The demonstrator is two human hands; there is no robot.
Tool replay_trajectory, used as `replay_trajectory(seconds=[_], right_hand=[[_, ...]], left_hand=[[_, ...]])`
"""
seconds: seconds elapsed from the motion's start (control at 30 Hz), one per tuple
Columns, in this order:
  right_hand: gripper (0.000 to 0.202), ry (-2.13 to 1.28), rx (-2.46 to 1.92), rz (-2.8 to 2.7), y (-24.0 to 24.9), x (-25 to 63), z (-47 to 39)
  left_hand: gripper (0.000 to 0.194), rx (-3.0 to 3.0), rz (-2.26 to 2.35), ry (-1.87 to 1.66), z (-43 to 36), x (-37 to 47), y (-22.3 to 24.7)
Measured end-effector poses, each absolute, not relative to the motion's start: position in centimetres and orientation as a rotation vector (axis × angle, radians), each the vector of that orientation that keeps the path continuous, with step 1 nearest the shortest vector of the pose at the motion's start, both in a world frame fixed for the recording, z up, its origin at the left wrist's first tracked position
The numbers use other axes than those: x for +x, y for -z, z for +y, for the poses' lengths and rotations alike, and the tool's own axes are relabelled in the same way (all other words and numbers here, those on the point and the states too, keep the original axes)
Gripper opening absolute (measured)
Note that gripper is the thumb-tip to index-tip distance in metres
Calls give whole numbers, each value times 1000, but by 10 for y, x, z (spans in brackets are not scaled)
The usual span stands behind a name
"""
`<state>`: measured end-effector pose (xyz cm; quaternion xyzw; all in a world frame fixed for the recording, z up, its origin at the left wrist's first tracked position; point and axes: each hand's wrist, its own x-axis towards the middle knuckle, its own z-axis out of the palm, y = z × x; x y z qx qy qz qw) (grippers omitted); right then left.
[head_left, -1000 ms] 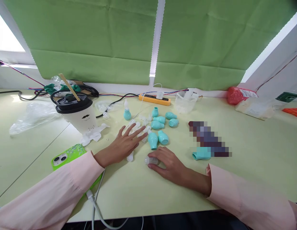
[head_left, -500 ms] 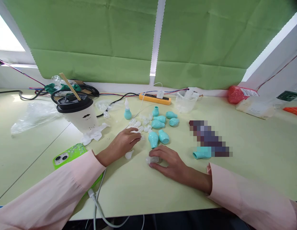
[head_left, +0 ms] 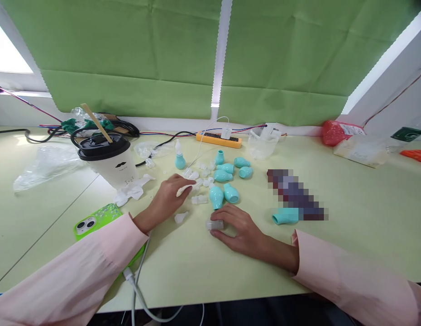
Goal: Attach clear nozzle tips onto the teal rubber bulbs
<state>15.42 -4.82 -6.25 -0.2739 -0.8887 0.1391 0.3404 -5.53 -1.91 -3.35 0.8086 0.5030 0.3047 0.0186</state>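
My left hand is at the near edge of a loose group of clear plastic pieces, thumb and forefinger closed on one small clear plastic piece. Just beside it lies a clear plastic tube, and nearer me a small translucent cone tip. My right hand keeps a short clear plastic tube between thumb and fingers on the table. Several turquoise rubber bulbs lie beyond my right hand. One turquoise bulb stands upright with a clear nozzle fitted on it.
A white lidded cup stands at the left, behind a phone in a green case with its cable. An orange power strip and a translucent tub are at the back. Another turquoise bulb lies right, by a blurred-out object.
My left hand has drawn back slightly to the left, uncovering the clear tube beside it. The cone tip has shifted a little left. My right hand stays on its tube.
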Motion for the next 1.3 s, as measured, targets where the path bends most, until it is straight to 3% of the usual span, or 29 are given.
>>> replay_trajectory(seconds=[0.13,0.37,0.7,0.8,1.0,1.3], right_hand=[[13,-347,-736,-2339,61,154,-49],[13,-339,-736,-2332,62,154,-48],[13,-535,-704,-2278,65,156,-49],[14,-588,-709,-2219,63,155,-50],[16,-669,-751,-2064,61,153,-51],[18,-880,-671,-1861,61,153,-50]], left_hand=[[22,2708,1882,-698,-11,-70,32],[17,2817,1698,-564,-13,-75,25],[20,2825,1775,-323,-8,-69,35],[21,2802,1786,-366,-9,-68,32],[19,2459,1526,-828,-28,-53,22],[21,1786,1138,-733,-47,-30,25]])
